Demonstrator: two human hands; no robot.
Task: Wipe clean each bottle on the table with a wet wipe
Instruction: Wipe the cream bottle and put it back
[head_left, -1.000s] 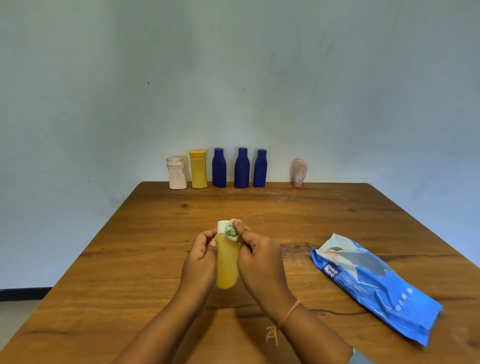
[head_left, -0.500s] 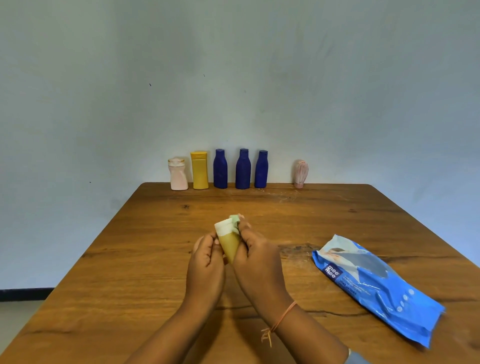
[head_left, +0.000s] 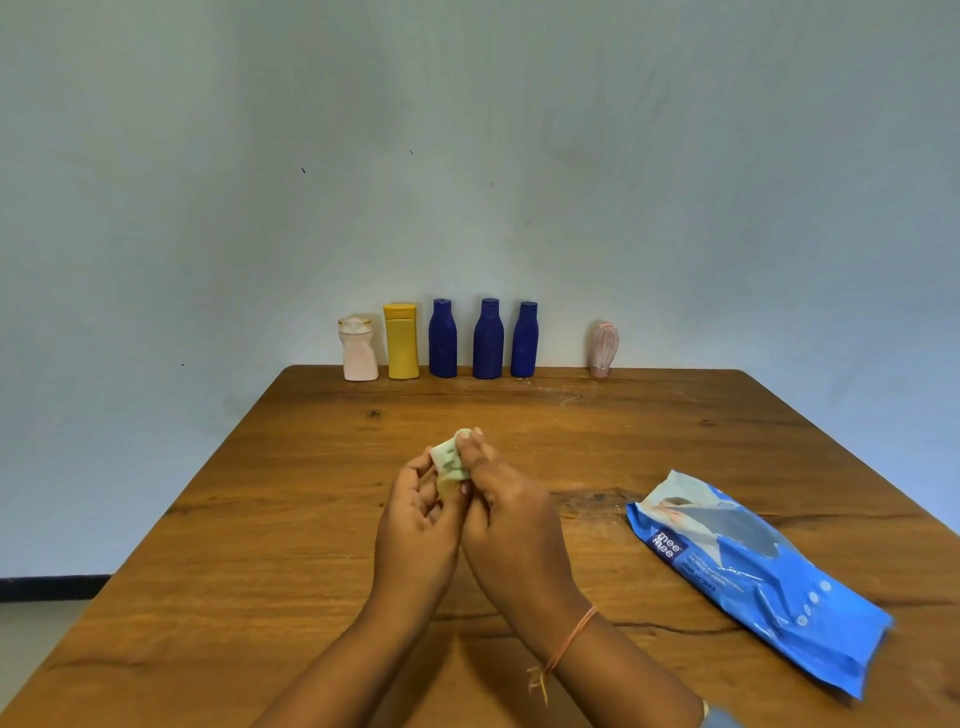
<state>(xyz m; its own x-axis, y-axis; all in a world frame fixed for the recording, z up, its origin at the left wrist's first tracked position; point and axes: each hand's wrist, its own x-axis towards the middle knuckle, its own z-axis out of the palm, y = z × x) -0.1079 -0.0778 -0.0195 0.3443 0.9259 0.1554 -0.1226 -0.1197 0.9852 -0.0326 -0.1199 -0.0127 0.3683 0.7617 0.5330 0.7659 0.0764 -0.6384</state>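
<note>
Spreading under everything, the wooden table (head_left: 291, 545) is carrying the blue wipes pack (head_left: 753, 571), which is lying flat well to the right of the hands. Along the far edge, other bottles are standing upright in a row: a pale pink bottle (head_left: 358, 351), a tall yellow bottle (head_left: 401, 343), three dark blue bottles (head_left: 442, 340) (head_left: 488, 340) (head_left: 523, 340), and a ribbed pink bottle (head_left: 603, 348) set apart on the right.

Near the middle, the left hand (head_left: 415, 519) is curling its fingers round the small amber bottle (head_left: 444, 489) from the left. The right hand (head_left: 514, 525) is closing in from the right, so the bottle is sitting between the two and touching both. Its long axis is pointing up and away from the person, leaning a little left, cap end farthest. The right fingertips are pinching the wet wipe (head_left: 453, 460) against that white cap, so the right hand is nearer the end being cleaned. Most of the amber body is hiding behind the fingers, and the wipe is looking greenish and crumpled.
</note>
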